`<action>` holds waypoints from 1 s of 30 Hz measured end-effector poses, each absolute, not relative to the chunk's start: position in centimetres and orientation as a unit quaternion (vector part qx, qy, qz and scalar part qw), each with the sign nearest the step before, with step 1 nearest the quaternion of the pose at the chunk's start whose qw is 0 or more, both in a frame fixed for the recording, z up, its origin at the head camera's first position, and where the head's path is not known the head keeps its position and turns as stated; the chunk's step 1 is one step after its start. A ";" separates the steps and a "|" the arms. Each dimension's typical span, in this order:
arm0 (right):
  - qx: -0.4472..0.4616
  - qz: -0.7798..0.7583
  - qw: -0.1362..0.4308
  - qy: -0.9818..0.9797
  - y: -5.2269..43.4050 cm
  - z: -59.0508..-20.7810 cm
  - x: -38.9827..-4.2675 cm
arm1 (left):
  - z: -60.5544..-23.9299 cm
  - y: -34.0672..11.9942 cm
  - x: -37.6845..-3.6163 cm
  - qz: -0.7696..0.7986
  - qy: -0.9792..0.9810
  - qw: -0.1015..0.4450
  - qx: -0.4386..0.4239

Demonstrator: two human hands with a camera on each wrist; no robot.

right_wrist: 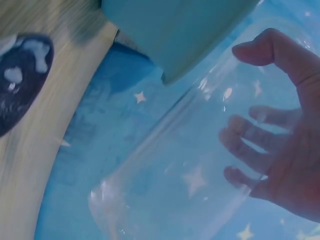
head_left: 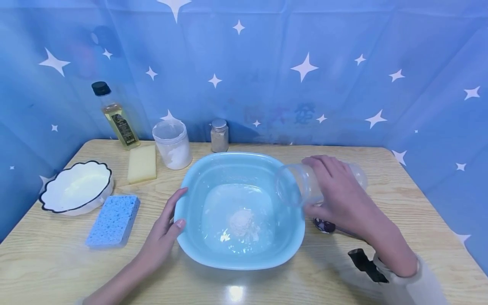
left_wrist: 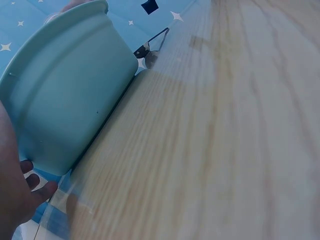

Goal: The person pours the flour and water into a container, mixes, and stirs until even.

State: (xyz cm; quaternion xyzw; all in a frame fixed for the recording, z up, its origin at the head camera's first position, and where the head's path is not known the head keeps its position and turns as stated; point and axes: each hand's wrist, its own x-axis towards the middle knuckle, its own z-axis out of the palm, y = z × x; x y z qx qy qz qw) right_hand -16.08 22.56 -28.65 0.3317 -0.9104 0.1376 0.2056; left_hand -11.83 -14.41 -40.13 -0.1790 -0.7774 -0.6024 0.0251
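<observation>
Clearly, the right hand (head_left: 339, 192) curls its fingers round the clear jar (head_left: 313, 182), tipped at three o'clock on the blue basin (head_left: 236, 262); its mouth should sit low and inward while the left hand (head_left: 164, 231), fingers fairly straight, braces nine o'clock.

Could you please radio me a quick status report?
Left hand against blue basin. Right hand gripping clear container, tipped over its rim. White mound in basin. No obstruction visible.

Your head camera looks forward and down across the bench (head_left: 404, 199); your left-wrist view skims it low, tilted, with the light-blue basin (left_wrist: 70, 90) upper left; your right-wrist view sits close by the clear jar (right_wrist: 165, 170), sharing that basin at the top.
</observation>
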 end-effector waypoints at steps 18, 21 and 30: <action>0.191 0.322 0.132 -0.918 28.0 -28.1 -18.3 | -40.0 -14.2 -12.1 -0.603 -0.776 0.030 -0.181; 0.163 0.328 0.119 -0.923 29.2 -28.0 -18.6 | -40.0 -13.9 -12.4 -0.601 -0.778 0.027 -0.180; 0.134 0.381 0.073 -0.912 30.7 -29.5 -20.1 | -40.1 -14.0 -11.7 -0.600 -0.781 0.033 -0.169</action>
